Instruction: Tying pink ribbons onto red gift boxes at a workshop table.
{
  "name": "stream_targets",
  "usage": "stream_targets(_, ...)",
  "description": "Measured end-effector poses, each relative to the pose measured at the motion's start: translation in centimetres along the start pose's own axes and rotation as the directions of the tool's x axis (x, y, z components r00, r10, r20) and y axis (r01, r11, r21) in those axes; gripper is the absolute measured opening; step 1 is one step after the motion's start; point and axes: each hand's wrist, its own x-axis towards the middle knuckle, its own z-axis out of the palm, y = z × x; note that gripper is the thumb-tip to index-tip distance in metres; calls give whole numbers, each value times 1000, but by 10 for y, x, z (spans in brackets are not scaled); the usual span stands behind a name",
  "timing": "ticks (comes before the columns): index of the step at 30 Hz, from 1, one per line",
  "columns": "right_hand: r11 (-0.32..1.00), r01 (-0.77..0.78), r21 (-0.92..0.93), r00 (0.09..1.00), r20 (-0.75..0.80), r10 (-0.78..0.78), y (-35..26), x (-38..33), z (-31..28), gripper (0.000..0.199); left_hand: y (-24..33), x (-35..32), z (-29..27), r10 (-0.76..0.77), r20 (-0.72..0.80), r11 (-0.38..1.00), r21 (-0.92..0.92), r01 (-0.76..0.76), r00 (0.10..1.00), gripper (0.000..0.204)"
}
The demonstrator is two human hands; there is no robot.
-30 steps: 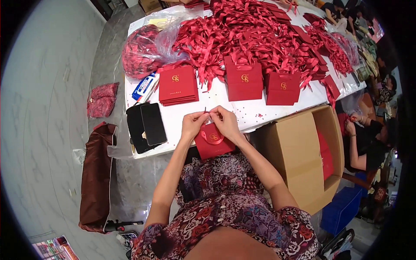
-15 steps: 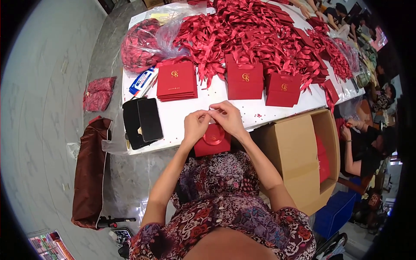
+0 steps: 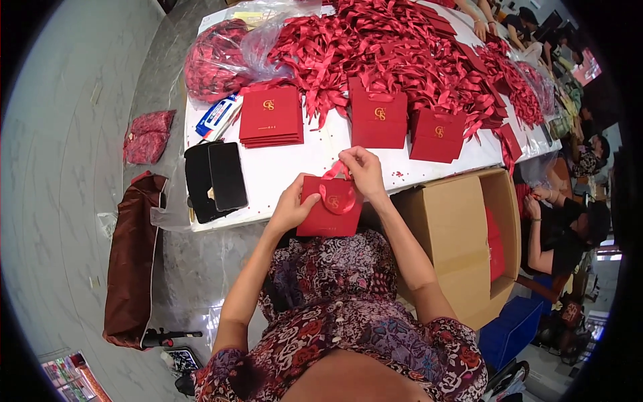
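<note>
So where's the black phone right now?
In the head view, the black phone lies on the left side of the white table, on a black case beside the stack of flat red bags and left of the left hand.

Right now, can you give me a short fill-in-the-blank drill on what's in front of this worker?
1. Both hands hold a small ____ paper bag at the table edge.
2. The right hand pinches the bag's ribbon ____.
3. The phone lies on the table to the person's ____.
4. The cardboard box stands on the person's ____ side.

Missing words: red; handle; left; right
</note>
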Motion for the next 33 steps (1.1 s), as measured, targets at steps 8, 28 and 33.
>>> stream_targets(8, 988, -147, 48, 977, 161, 138, -15, 0, -1, 18, 10, -10, 0, 110, 6, 994, -20, -110, 994, 35)
stream_targets(28, 992, 40, -119, 991, -125, -55, -25, -2, 14, 19, 23, -51, 7, 43, -20, 881, -471, -48, 999, 104)
stream_targets(33, 991, 128, -33, 977, -169, -132, -16, 11, 20, 21, 18, -59, 21, 84, -188, 720, -668, -189, 979, 90)
